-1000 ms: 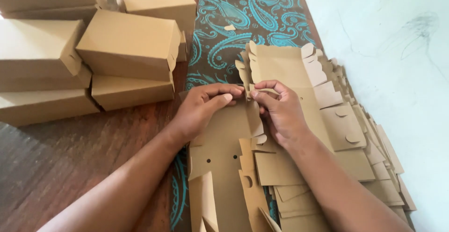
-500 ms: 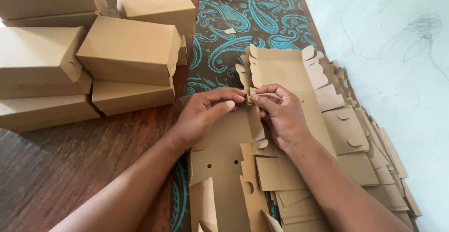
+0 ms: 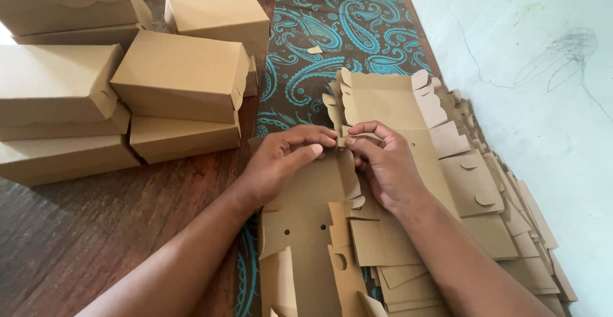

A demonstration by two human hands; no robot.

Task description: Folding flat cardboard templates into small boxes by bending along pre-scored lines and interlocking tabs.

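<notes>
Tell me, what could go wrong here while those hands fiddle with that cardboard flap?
The left hand and right hand pinch a small flap of the top flat cardboard blank; a hard pull might tear or crease it. The fanned pile of blanks beneath looks loose, so it could slide. The stacked finished boxes sit close to the left forearm and might get nudged.

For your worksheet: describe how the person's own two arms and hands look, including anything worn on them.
Both forearms are bare, with no sleeves in view. The left hand and right hand wear no gloves, and no rings, watch or bracelets show. Fingernails are short and unpainted.
</notes>
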